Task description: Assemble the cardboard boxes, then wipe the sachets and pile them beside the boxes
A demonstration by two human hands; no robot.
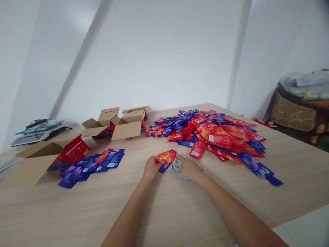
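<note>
Red sachet [166, 157] at the near centre of the worktop [164, 206], atop a small stack of blue and silvery sachets; the left hand [151, 168] pinches its left edge in closed fingers, while the right hand [188, 168] presses on the stack, its fingers curled over it. To the left lies a fanned row of blue sachets [92, 164], apparently sorted; the large mixed heap [210, 133] beyond remains. Open cartons [120, 125] stand far left.

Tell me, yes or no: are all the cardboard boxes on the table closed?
No. The cardboard boxes near the table's left side stand with flaps open, left of the red and blue packet pile.
</note>
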